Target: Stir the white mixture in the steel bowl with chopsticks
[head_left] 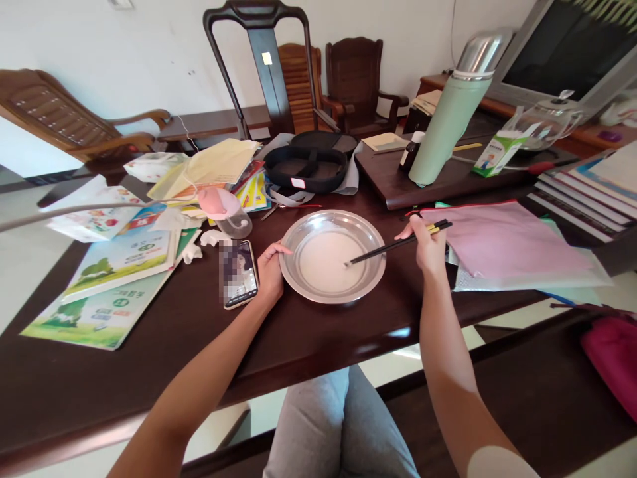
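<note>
A round metal plate (298, 287) with a pale white liquid or batter in it sits on the dark wooden table (308, 332) in front of me. My left hand (270, 271) grips the plate's left rim, thumb over the edge. My right hand (426, 247) is closed on a pair of black chopsticks (393, 246), whose tips dip into the white contents right of the plate's middle. A phone (239, 273) with a lit screen lies just left of my left hand.
Books and papers (117, 265) cover the table's left side, with a pink-lidded bottle (226, 211) beside them. A black compartment tray (306, 167) lies behind the plate. At right are a pink folder (502, 240), stacked books (587, 196) and a green thermos (450, 119). Wooden chairs stand behind.
</note>
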The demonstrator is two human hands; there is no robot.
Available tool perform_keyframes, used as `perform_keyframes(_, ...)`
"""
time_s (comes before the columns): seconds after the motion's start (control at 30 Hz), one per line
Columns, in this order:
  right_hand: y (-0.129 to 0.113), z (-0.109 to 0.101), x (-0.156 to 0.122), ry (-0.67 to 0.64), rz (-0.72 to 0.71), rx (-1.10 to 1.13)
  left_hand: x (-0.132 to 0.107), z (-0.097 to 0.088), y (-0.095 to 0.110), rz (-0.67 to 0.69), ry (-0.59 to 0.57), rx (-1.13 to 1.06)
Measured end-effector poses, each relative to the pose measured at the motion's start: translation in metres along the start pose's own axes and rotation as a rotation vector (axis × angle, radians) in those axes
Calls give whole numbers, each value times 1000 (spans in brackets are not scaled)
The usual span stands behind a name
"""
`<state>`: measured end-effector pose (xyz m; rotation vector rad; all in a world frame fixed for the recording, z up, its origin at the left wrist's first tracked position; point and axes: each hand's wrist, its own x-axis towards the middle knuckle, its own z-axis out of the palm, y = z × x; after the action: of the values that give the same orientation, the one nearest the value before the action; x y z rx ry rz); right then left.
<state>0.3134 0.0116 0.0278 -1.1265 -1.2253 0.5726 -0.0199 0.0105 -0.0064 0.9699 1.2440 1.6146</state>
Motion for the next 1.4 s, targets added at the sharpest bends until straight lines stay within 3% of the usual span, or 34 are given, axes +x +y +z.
perform_keyframes(0.17, -7, 10, -6, -319, -19, -7, 1, -1, -1, -10, -9, 4)
perform_keyframes(0.23, -7, 11, -6, -280, -54, -31, 1, -1, -1, -5, -7, 1)
perform_keyframes(0.33, -3, 7, -2, -62, -55, -45, 0, 0, 0, 6, -4, -4)
perform_keyframes(0.4, -2, 3, -1, 5, -29, -22, 0, 0, 0, 6, -2, -2)
perform_keyframes(0.6, -7, 10, -7, -322, -15, 26, 0, 0, 1, -15, -8, 10)
perform_keyframes(0.67, -6, 11, -7, -299, -48, -1, 0, 0, 1, -12, -11, 9)
perform_keyframes(0.83, 1, 3, -1, -29, -51, -10, 0, 0, 1, -9, -2, -4)
perform_keyframes(0.9, 0, 3, -2, -69, -20, 25, 0, -1, 1, -11, -6, -6)
perform_keyframes(1.0, -4, 7, -6, -268, 3, 37, 0, -1, 1, -16, -15, -5)
perform_keyframes(1.07, -6, 11, -7, -331, -13, 23, 0, -1, 2, -23, -21, -2)
perform_keyframes(1.27, 2, 3, -1, -49, -42, -41, 0, 0, 2, -20, -7, -10)
perform_keyframes(1.33, 1, 2, -1, -73, -26, -4, 0, -1, 1, -14, -11, -18)
perform_keyframes(1.4, -1, 5, -4, -186, -13, 29, 1, -1, 1, -9, -16, -23)
